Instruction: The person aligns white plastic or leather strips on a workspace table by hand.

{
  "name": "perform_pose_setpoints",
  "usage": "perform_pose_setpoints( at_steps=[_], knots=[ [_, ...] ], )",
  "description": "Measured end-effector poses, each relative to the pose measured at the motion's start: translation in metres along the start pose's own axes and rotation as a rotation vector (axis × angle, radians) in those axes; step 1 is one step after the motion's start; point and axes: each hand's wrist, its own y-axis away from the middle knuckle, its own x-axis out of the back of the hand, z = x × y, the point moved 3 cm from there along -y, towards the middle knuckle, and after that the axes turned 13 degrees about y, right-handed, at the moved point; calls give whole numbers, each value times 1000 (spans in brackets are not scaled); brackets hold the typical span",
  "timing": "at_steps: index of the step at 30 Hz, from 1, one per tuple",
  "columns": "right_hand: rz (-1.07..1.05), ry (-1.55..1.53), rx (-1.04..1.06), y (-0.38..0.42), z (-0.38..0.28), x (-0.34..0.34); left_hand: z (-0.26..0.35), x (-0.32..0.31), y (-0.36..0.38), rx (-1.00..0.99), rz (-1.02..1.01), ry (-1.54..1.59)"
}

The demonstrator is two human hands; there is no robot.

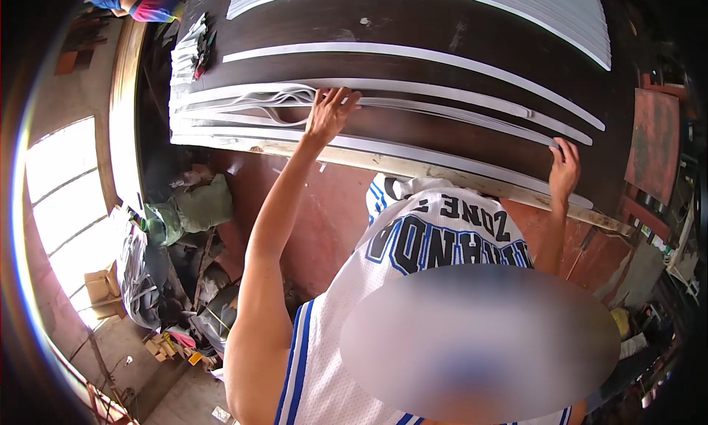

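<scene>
Left hand (330,109) spreads flat, fingers wide, on the loose bunch of white strips (251,100) at the dark table (442,26) near edge. Right hand (564,167) pinches one long strip's (442,156) end. Two more single strips lie beyond.

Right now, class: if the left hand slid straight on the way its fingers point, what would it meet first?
The left hand points across the dark table; beyond the strips under its fingers, the next white strip probably comes first.
</scene>
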Motion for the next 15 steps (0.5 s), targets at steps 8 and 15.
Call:
perform_pose_setpoints(
  at_steps=[8,15],
  knots=[
    [25,113,-45,0,-2,5,-107,59,66,-36,-18,-63],
    [-21,168,-100,0,22,5,-169,96,103,-76,-98,12]
  ],
)
